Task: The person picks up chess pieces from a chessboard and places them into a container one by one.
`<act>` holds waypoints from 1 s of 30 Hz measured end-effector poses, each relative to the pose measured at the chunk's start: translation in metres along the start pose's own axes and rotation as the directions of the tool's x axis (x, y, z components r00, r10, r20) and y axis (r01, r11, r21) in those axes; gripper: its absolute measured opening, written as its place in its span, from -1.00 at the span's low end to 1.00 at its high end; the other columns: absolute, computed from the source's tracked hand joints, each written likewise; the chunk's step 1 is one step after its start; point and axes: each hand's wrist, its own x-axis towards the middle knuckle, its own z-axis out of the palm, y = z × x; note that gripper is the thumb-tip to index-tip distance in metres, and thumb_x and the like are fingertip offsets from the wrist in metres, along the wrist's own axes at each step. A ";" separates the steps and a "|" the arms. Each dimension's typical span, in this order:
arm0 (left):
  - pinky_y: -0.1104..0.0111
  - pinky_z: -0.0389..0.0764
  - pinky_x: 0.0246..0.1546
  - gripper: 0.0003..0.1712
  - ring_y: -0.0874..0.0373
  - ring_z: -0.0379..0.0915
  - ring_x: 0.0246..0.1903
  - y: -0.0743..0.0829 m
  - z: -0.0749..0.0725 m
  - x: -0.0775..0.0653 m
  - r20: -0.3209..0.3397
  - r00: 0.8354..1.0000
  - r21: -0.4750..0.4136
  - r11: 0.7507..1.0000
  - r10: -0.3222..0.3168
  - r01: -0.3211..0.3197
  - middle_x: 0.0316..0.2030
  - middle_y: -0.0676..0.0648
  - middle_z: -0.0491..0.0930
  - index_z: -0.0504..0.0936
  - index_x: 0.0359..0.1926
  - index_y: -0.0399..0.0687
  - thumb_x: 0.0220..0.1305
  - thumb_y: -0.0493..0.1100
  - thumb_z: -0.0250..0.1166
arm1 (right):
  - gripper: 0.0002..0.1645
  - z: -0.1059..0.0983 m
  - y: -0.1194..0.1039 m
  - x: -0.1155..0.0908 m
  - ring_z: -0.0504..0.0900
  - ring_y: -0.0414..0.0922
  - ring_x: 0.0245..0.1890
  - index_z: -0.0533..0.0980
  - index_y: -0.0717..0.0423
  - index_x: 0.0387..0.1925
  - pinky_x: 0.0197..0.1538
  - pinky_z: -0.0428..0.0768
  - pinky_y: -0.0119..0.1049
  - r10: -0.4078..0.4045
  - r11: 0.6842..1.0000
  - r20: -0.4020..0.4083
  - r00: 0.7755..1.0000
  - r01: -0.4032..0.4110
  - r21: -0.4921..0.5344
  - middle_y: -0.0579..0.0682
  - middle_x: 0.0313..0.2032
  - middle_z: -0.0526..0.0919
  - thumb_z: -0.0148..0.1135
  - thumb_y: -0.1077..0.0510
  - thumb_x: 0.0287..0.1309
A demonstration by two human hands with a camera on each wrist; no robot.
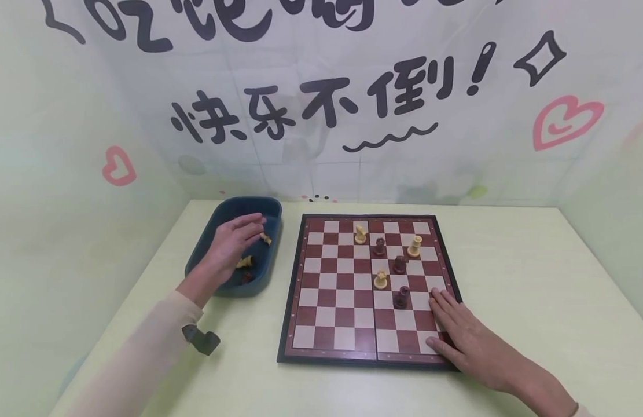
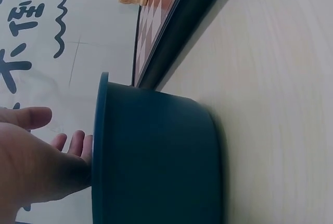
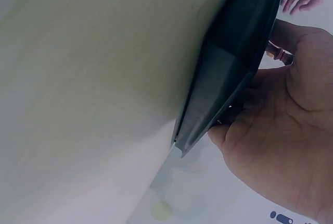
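My left hand [image 1: 232, 243] hovers over a blue plastic tub [image 1: 198, 255], fingers extended and nothing held in them. Inside the tub lie a light chess piece [image 1: 266, 238], another light piece [image 1: 245, 262] and a dark one [image 1: 246, 278], partly hidden by the hand and shadow. The right hand [image 1: 472, 341] rests flat across the right edge of a chessboard [image 1: 321, 301], its fingers straight over the squares. Standing on the board are a light knight [image 1: 360, 234], a light piece [image 1: 381, 280] near the middle, a dark piece [image 1: 401, 297] closest to the right hand, and several others.
A pale table [image 1: 519, 278] carries the tub at left and the board at centre. Behind it hangs a white printed backdrop [image 1: 311, 174] with dark lettering. A small dark device [image 1: 201, 340] is strapped at the left wrist, below the sleeve [image 1: 144, 353].
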 end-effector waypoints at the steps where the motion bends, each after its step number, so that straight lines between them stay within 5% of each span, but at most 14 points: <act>1: 0.19 0.28 0.37 -0.43 -0.12 0.23 0.40 0.000 0.001 0.001 0.000 1.000 -0.011 1.000 0.004 -0.004 0.40 -0.35 0.31 0.23 0.46 -0.42 0.58 -0.24 0.09 | -0.07 0.000 0.000 0.000 -0.11 0.15 0.56 0.12 0.32 0.53 0.31 -0.42 -0.64 -0.001 1.000 -0.001 1.000 0.001 0.000 0.17 0.57 0.00 0.01 -0.28 0.50; 10: 0.16 0.30 0.36 -0.45 -0.09 0.31 0.35 0.002 0.018 0.007 0.016 1.000 -0.020 1.000 0.009 -0.009 0.37 -0.36 0.35 0.27 0.44 -0.43 0.55 -0.28 0.12 | -0.09 0.001 0.001 -0.002 -0.09 0.18 0.55 0.14 0.35 0.52 0.32 -0.41 -0.64 -0.022 1.000 -0.019 1.000 0.022 -0.002 0.20 0.56 0.02 0.02 -0.25 0.51; 19: 0.18 0.38 0.29 -0.48 0.17 0.50 0.13 0.001 0.041 0.011 0.010 0.999 0.019 0.999 0.037 -0.038 0.24 -0.21 0.53 0.44 0.34 -0.34 0.44 -0.25 0.28 | -0.12 -0.002 0.003 -0.001 -0.05 0.19 0.54 0.15 0.35 0.51 0.35 -0.38 -0.58 -0.044 0.998 -0.026 0.999 0.043 -0.035 0.21 0.56 0.02 0.03 -0.21 0.52; 30: 0.10 0.32 0.33 -0.43 -0.02 0.46 0.19 0.004 0.077 0.018 0.045 0.996 0.053 0.996 0.076 -0.079 0.21 -0.25 0.54 0.51 0.29 -0.31 0.33 -0.20 0.40 | -0.12 -0.001 0.001 -0.001 -0.02 0.19 0.53 0.17 0.34 0.51 0.38 -0.34 -0.53 -0.045 0.997 -0.032 0.998 0.043 -0.061 0.19 0.56 0.04 0.04 -0.22 0.51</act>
